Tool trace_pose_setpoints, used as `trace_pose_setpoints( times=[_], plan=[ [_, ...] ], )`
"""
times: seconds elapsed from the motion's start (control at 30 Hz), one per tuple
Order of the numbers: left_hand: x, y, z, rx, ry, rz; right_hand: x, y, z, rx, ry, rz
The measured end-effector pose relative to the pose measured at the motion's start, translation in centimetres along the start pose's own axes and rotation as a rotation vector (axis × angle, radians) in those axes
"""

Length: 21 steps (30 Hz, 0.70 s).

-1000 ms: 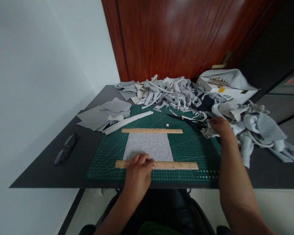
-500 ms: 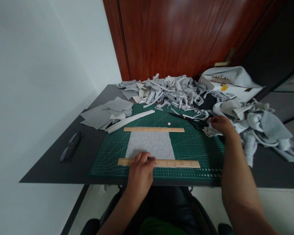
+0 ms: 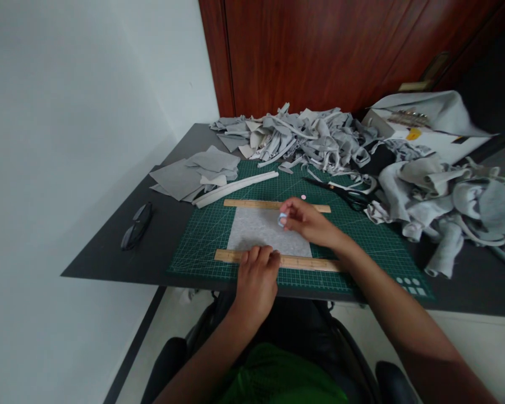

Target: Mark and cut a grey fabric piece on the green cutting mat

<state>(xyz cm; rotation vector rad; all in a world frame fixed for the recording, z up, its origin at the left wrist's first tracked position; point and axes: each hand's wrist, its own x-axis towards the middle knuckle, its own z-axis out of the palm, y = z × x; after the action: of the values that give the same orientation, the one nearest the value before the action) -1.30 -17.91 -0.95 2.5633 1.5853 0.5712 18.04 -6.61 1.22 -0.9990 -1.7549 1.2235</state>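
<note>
From the head camera I see my left hand point(image 3: 257, 276) pressed flat, fingers spread and empty, on the near wooden ruler point(image 3: 278, 261), which lies along the lower edge of a rectangular piece of light grey felt-like fabric point(image 3: 266, 231) in the middle of the green gridded cutting mat point(image 3: 362, 247). My right hand point(image 3: 309, 221) hovers over the cloth's right part with fingertips pinched shut on a small pale blue-white piece, perhaps chalk point(image 3: 282, 219); I cannot tell exactly what it is. A second wooden ruler point(image 3: 252, 204) lies along the fabric's far edge. I judge the cloth light, soft and limp, prone to creep on the mat unless pinned by the ruler; it is best held down flat near an edge, not pinched. It looks matte, even grey, cleanly cut. Black scissors point(image 3: 345, 192) lie beyond on the right, a tiny pink disc point(image 3: 303, 197) sits near the far ruler, grey scrap heaps point(image 3: 311, 137) crowd the back, and dark glasses point(image 3: 136, 225) rest on the black table point(image 3: 105, 255).
</note>
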Motion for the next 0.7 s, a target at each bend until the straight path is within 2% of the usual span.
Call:
trace_pose_setpoints(
  times=[0.07,0.13,0.4,0.7],
  plan=[
    [0.1,0.0,0.0,0.005,-0.005,0.011,-0.3,0.0,2.2,0.098,-0.117,0.053],
    [0.1,-0.1,0.1,0.0,-0.007,0.017,-0.5,0.4,2.7,0.137,-0.154,0.075],
    [0.2,-0.3,0.2,-0.007,-0.024,0.034,0.5,2.4,-0.4,0.211,-0.152,0.174],
    [0.7,-1.0,0.3,-0.154,-0.003,0.01,0.1,1.8,-3.5,0.176,-0.334,0.231]
  ],
)
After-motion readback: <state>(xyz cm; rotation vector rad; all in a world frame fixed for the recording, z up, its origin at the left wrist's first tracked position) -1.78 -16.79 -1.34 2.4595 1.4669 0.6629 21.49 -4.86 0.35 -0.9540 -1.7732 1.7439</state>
